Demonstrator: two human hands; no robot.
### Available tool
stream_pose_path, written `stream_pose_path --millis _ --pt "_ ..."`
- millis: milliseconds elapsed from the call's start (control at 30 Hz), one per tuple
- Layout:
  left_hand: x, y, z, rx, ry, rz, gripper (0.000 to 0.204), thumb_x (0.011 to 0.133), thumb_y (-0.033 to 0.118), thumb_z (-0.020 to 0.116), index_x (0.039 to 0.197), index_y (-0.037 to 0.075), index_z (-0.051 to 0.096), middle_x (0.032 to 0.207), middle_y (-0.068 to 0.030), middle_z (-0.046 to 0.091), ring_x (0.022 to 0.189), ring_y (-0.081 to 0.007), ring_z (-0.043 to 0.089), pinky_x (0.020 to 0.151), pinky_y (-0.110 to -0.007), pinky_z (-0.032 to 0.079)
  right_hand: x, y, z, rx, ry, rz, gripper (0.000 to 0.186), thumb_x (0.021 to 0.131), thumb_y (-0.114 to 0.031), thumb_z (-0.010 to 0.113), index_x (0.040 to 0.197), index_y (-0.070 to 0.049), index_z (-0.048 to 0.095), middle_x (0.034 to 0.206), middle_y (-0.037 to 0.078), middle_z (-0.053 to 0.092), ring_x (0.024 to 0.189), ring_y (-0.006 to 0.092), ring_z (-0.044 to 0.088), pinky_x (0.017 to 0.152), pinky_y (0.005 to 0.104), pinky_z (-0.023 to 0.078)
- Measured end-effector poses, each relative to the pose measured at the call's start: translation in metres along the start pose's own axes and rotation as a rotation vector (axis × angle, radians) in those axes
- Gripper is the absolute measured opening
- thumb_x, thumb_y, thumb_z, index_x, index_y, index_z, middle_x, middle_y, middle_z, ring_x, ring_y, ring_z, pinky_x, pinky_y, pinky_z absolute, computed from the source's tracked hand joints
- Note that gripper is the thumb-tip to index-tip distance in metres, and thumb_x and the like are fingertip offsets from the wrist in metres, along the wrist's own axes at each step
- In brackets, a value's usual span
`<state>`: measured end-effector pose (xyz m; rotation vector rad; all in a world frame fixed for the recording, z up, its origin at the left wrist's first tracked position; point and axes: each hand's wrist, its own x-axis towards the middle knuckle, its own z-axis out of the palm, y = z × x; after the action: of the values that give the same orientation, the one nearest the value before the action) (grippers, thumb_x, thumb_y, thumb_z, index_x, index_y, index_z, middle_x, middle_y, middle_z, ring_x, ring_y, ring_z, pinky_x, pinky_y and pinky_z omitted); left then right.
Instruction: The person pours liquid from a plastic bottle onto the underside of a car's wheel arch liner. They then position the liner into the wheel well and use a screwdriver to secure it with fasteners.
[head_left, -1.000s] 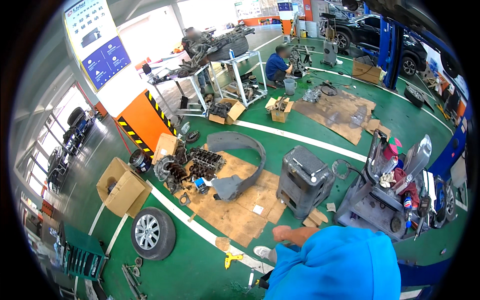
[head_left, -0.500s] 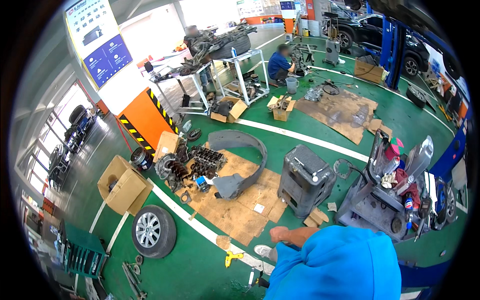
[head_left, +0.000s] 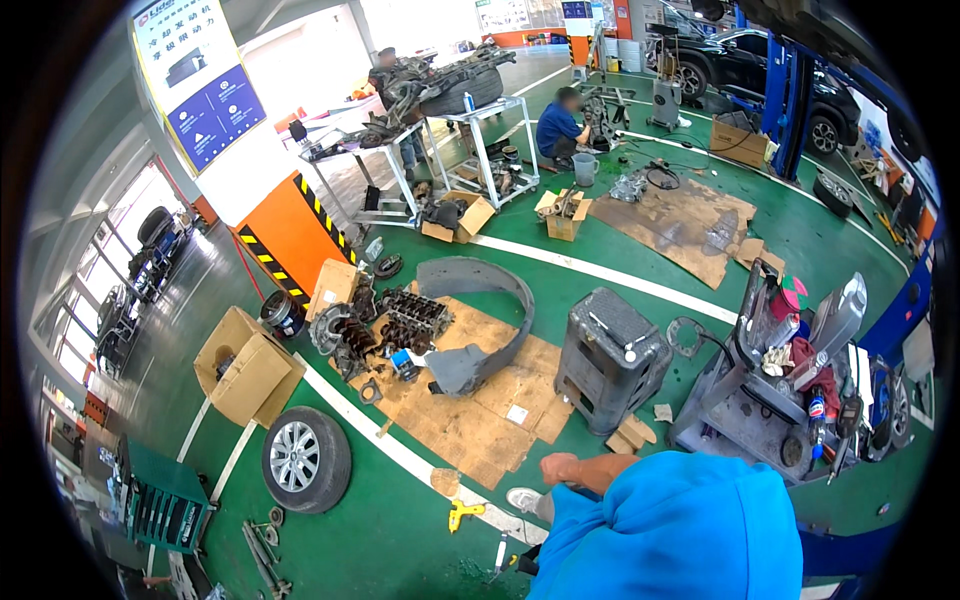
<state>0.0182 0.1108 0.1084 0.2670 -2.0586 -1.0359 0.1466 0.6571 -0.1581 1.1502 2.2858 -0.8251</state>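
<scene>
My right hand (head_left: 558,468) reaches out from the blue sleeve (head_left: 680,530), its fingers curled in and nothing visible sticking out of them. It is above my light shoe (head_left: 524,499), with the brown cardboard sheet (head_left: 490,430) beyond. My left hand is outside the picture. On the floor near my shoe lie a yellow tool (head_left: 464,515) and a slim white-and-dark tool (head_left: 501,553). Greasy engine parts (head_left: 415,315) and a curved dark wheel-arch liner (head_left: 520,300) rest on the cardboard. Just past my hand stands a black plastic stool (head_left: 612,365) with a wrench (head_left: 615,335) on top.
A wheel (head_left: 305,458) and an open carton (head_left: 245,365) are at the left. On the right, a grey tool cart (head_left: 720,420) holds bottles and rags. A co-worker in blue (head_left: 560,130) crouches farther back. Metal racks (head_left: 480,115) carry car parts near the orange pillar base (head_left: 290,240).
</scene>
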Motion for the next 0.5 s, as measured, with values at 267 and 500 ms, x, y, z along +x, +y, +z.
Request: stream_pose_path --millis 267,500 --pt "0.0 -0.006 -0.002 0.002 0.016 0.008 0.076 0.067 0.06 0.081 0.056 -0.01 0.053 0.053 -0.0216 0.055 0.048 -0.0326 0.048 0.051 -0.049 0.045 0.01 0.002 0.012 -0.041 0.048 0.01 0.025 0.074 -0.024 0.059 0.093 -0.016 0.074 0.102 0.009 0.072 0.098 0.0314 0.067 0.079 0.0442 0.056" --pt "0.003 -0.025 0.001 -0.003 0.022 0.011 0.076 0.067 0.06 0.081 0.056 -0.011 0.053 0.054 -0.0218 0.055 0.048 -0.0329 0.048 0.051 -0.049 0.045 -0.005 0.001 -0.008 -0.009 0.01 -0.045 0.025 0.073 -0.023 0.059 0.092 -0.017 0.074 0.101 0.009 0.072 0.097 0.0313 0.067 0.078 0.0437 0.056"
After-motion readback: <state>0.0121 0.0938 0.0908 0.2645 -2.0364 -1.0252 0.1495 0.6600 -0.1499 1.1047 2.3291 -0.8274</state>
